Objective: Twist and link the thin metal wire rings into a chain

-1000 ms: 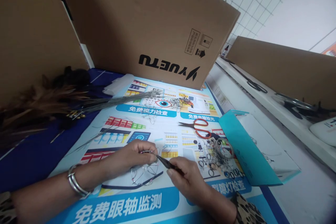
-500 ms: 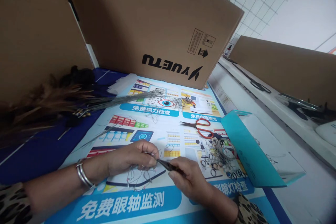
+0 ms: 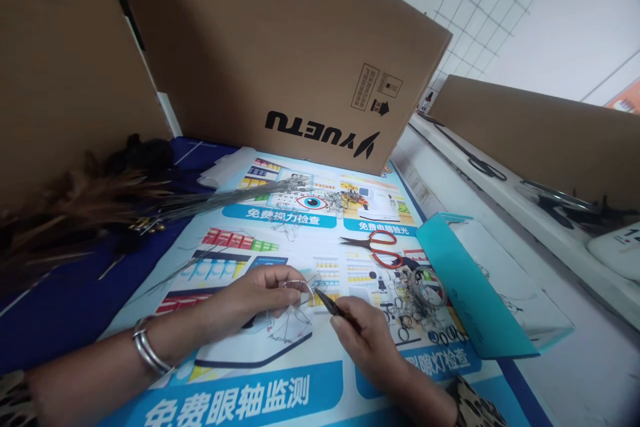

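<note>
My left hand (image 3: 260, 293) pinches a thin wire piece (image 3: 300, 287) above the printed poster (image 3: 280, 240); more bent wire with small beads (image 3: 287, 327) hangs below it. A silver bangle (image 3: 145, 347) circles that wrist. My right hand (image 3: 365, 340) is closed round dark needle-nose pliers (image 3: 330, 303), whose tips sit at the wire's right end. Both hands hover low over the poster's near middle.
Red-handled scissors (image 3: 380, 247) lie right of centre beside a heap of rings and wire loops (image 3: 417, 300). A teal folder (image 3: 470, 287) is at the right. Straight wires (image 3: 225, 197) and feathers (image 3: 65, 213) lie left. Cardboard boxes (image 3: 280, 53) stand behind.
The left hand has lifted the wire piece a little and the pliers' tips have shifted to its right end. The view has tilted slightly.
</note>
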The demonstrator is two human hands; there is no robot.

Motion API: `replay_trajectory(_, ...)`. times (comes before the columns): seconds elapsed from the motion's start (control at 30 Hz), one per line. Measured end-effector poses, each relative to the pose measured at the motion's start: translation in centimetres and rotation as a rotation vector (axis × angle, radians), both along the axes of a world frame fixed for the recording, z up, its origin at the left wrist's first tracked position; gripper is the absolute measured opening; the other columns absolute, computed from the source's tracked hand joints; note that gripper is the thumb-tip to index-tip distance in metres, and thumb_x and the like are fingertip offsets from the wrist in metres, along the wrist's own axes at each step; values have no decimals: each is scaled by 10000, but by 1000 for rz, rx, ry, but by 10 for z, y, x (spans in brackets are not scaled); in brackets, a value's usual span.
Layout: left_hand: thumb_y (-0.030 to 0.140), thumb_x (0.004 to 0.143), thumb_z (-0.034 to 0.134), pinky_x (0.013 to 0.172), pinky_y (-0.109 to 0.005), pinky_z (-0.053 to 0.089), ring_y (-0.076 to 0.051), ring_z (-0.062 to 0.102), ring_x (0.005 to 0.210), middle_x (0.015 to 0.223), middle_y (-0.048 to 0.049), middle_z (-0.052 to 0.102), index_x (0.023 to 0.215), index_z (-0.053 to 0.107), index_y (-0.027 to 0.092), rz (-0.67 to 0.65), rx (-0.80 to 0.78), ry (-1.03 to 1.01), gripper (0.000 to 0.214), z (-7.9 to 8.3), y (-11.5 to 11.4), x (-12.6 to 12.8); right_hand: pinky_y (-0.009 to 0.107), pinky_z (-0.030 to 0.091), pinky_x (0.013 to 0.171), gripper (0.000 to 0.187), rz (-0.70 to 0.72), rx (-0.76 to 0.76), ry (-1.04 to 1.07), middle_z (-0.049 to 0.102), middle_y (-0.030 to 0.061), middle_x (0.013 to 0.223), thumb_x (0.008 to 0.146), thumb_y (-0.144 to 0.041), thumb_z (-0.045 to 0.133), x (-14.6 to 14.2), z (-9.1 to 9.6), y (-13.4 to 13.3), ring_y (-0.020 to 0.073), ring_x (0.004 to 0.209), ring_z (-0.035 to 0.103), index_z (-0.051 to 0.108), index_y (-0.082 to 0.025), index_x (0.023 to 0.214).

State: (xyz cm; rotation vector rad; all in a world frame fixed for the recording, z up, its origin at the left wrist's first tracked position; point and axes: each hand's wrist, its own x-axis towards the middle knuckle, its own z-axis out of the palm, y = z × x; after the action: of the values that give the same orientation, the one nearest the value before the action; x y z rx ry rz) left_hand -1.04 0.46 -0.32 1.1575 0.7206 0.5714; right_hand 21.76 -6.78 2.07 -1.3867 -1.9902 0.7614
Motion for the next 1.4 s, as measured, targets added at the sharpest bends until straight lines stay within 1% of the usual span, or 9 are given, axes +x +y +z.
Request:
replay_trajectory(0.2, 472, 794, 607, 465, -203, 252, -96, 406, 517, 592, 12, 518, 857, 650, 144, 117, 64, 90, 337, 2, -2, 2, 227, 375, 604, 146, -79, -82, 50, 558, 7, 725, 861, -245, 467, 5, -1, -2, 133, 671, 506, 587, -162, 853)
replay_trajectory(0.37, 459, 787, 616, 472, -200, 261, -95, 418, 519, 602, 15, 532, 876, 647, 147, 134, 54, 136, 326, 5, -4, 2, 223, 355, 580, 134, -92, -135, 64, 514, -10, 678, 846, -246, 483, 7, 1, -2, 122, 640, 470, 567, -160, 786)
replay_trajectory(0.57, 395, 735, 659, 560, -213, 366, -119, 506, 630, 769, -14, 625, 847, 655, 168, 139, 93, 174, 253, 13, -3, 5, 226, 349, 571, 153, -82, -176, 120, 514, -10, 676, 841, -259, 488, 8, 5, 0, 117, 634, 465, 590, -154, 796)
replay_trajectory(0.73, 358, 732, 653, 595, -225, 385, -132, 521, 670, 773, -16, 629, 835, 652, 167, 147, 123, 187, 217, 12, -2, 5, 221, 382, 509, 243, -112, -455, 364, 542, 1, 598, 826, -335, 511, 7, 13, 1, 108, 532, 505, 576, -133, 707)
replay_trajectory(0.83, 357, 733, 654, 617, -235, 399, -143, 531, 702, 801, -22, 635, 851, 653, 171, 150, 127, 179, 220, 10, -2, 5, 238, 430, 493, 302, -111, -619, 586, 607, 40, 641, 819, -405, 541, 8, 10, 0, 123, 506, 561, 602, -112, 778)
replay_trajectory(1.07, 369, 740, 683, 628, -229, 398, -137, 522, 703, 792, -5, 620, 900, 652, 190, 168, 104, 140, 242, 7, -1, 4, 284, 470, 461, 377, -63, -820, 877, 627, 83, 646, 787, -445, 592, 11, -6, -2, 172, 478, 607, 614, -74, 845)
replay_trajectory(1.2, 395, 737, 700, 657, -234, 410, -138, 524, 717, 805, 0, 614, 957, 631, 198, 212, 73, 125, 302, 2, 0, 4, 348, 504, 531, 405, -94, -879, 994, 633, 101, 699, 789, -450, 575, 15, -4, -1, 200, 551, 632, 621, -64, 903)
replay_trajectory(1.3, 414, 740, 699, 639, -232, 410, -140, 519, 716, 833, -3, 609, 1021, 603, 210, 258, 51, 150, 360, -2, 2, 3, 408, 509, 668, 387, -77, -848, 969, 642, 116, 800, 785, -404, 583, 22, 7, 0, 222, 694, 646, 623, -71, 978)
replay_trajectory(1.4, 445, 747, 687, 564, -207, 374, -128, 488, 665, 772, 10, 582, 1051, 590, 220, 275, 49, 192, 391, -4, 4, 1, 360, 487, 700, 342, -12, -789, 735, 639, 93, 843, 780, -342, 599, 30, 22, 1, 195, 732, 622, 623, -92, 1012)
